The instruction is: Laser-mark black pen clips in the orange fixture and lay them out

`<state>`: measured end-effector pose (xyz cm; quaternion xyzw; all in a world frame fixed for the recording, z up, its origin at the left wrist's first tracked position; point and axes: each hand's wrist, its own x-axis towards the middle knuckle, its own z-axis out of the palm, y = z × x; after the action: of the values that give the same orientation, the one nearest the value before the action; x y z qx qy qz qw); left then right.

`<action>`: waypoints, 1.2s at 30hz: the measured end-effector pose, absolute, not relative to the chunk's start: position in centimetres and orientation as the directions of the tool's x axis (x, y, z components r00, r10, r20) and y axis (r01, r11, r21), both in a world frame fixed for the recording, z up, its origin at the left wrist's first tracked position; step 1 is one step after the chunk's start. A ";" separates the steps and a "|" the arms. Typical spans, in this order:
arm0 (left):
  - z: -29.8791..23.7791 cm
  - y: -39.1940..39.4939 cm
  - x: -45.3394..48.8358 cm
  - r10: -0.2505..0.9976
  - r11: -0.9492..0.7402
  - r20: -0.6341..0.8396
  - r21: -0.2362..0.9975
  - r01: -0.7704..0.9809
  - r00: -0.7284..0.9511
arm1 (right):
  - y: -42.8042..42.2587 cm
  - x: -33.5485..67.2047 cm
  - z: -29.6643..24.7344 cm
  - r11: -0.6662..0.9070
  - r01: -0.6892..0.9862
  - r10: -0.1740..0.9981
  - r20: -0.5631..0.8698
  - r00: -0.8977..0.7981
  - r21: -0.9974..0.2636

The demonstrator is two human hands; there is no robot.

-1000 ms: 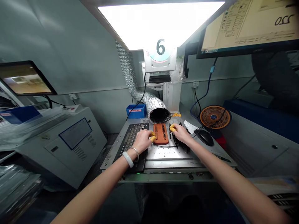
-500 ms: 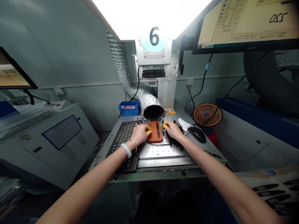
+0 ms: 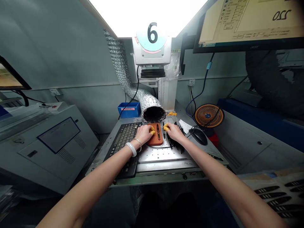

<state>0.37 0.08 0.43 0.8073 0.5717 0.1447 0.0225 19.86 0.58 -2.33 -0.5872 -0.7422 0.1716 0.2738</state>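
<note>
- Two hands here, left hand (image 3: 143, 134) and right hand (image 3: 174, 132), yellow covers (image 3: 165, 127) on some fingers.
- Left fingers are bent in at the block's left side, tips close together. Can't tell if they're pinching anything, the hand hides it.
- Right fingers are bunched just right of the block, beside a loose black piece (image 3: 163, 130). Can't tell if they've got hold of it.
- Rust-brown block (image 3: 156, 141) lies flat between the hands, with a slim black strip (image 3: 158, 132) lengthwise on its right half. Looks dense and steady, so I'd grab it by the long edges.
- Black bits look light, stiff and kinda slick. I'd pinch them by the sides near the middle, gently, since the thin ends might snap.
- Heap of dark pieces (image 3: 174, 146) under and past the right hand.
- Further out on the metal surface (image 3: 161, 155): keyboard (image 3: 125, 136) on the left, mouse (image 3: 199, 136) on the right, foil duct (image 3: 153, 103) gaping just behind the block.
</note>
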 end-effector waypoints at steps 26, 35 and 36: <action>0.2 2.4 2.9 0.884 -0.438 0.188 0.021 0.899 0.427 | 1.0 19.6 -2.3 0.262 0.800 0.964 0.185 -0.190 -0.540; 2.0 2.6 1.3 0.866 -0.443 0.248 -0.022 0.896 0.434 | 1.9 18.4 -2.6 0.304 0.807 0.951 0.205 -0.230 -0.506; 2.2 2.6 0.8 0.867 -0.439 0.252 -0.019 0.898 0.429 | 2.0 18.1 -2.6 0.311 0.806 0.949 0.205 -0.238 -0.503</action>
<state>0.80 2.56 2.23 0.8420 0.5241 0.1031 -0.0753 18.14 2.00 -2.63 -0.5681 -0.7727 0.1480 0.2415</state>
